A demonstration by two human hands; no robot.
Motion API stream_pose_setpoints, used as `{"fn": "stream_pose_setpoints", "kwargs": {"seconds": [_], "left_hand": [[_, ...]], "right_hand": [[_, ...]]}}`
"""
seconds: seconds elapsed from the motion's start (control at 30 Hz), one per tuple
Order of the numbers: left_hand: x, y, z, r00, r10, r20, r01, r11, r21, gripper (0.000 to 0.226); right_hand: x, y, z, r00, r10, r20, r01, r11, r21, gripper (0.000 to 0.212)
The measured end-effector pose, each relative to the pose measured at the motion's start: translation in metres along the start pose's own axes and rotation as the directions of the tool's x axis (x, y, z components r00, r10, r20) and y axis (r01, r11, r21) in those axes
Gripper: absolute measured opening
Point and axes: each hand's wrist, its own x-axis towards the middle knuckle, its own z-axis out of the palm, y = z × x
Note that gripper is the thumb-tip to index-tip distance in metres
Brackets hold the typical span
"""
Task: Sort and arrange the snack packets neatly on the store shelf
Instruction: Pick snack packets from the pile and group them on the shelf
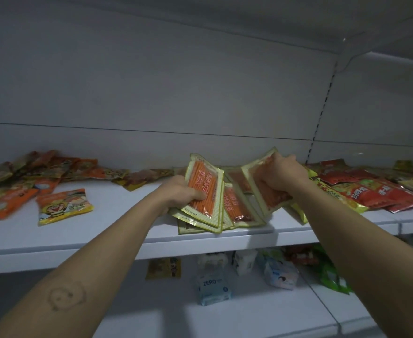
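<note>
From my head camera, I judge I am mid-way through gathering one kind of snack into a stack. My left hand (184, 191) grips a flat, glossy, yellow-green-bordered plastic packet of orange sticks (204, 191), thumb on its face, with more of the same fanned beneath it at the front of the white metal shelf (117, 215). My right hand (282, 173) is closed on a tilted matching packet (265, 189), lifted off the pile. Next, I think, both bundles need squaring together, edges aligned; the slick film will likely slide. Crinkled orange foil packets (17, 189) lie scattered at the left, red and yellow packets (371, 189) at the right, all unsorted. White tissue packs (214, 286) sit on the lower shelf.
</note>
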Motion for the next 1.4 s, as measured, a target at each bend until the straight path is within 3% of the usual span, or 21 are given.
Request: {"fn": "stream_pose_setpoints", "kwargs": {"seconds": [0.1,0.43,0.83,0.93,1.1,1.2,1.3,1.4], "left_hand": [[0.002,-0.003,-0.002,1.0,0.005,0.011,-0.005,1.0,0.017,0.017],[0.004,-0.008,-0.002,0.999,0.025,0.035,-0.023,0.998,-0.059,0.008],[0.001,-0.016,-0.003,0.997,0.047,0.066,-0.036,0.986,-0.163,0.012],[-0.001,-0.016,-0.002,0.996,0.067,0.062,-0.054,0.979,-0.198,0.014],[-0.007,-0.02,-0.001,0.994,0.06,0.09,-0.033,0.961,-0.275,0.015],[-0.005,-0.02,-0.004,0.992,0.047,0.119,-0.012,0.959,-0.284,0.019],[-0.002,-0.018,-0.009,0.988,0.037,0.152,0.004,0.965,-0.263,0.02],[0.007,-0.013,-0.015,0.993,0.061,0.096,-0.034,0.966,-0.256,0.019]], "right_hand": [[0.0,0.006,0.003,0.999,-0.019,0.033,0.021,0.999,-0.044,0.047],[0.002,0.016,0.012,0.995,-0.073,0.072,0.079,0.992,-0.094,0.031],[-0.021,0.007,0.028,0.986,-0.065,0.155,0.038,0.985,0.17,0.032],[-0.021,0.012,0.027,0.983,-0.056,0.175,0.008,0.966,0.259,0.029],[-0.022,0.008,0.033,0.989,0.027,0.148,-0.083,0.918,0.388,0.041],[-0.018,0.002,0.04,0.989,0.024,0.143,-0.085,0.893,0.442,0.035],[-0.015,-0.002,0.039,0.99,-0.031,0.137,-0.014,0.948,0.317,0.027],[-0.008,-0.002,0.026,0.969,-0.073,0.234,0.038,0.988,0.15,0.035]]}}
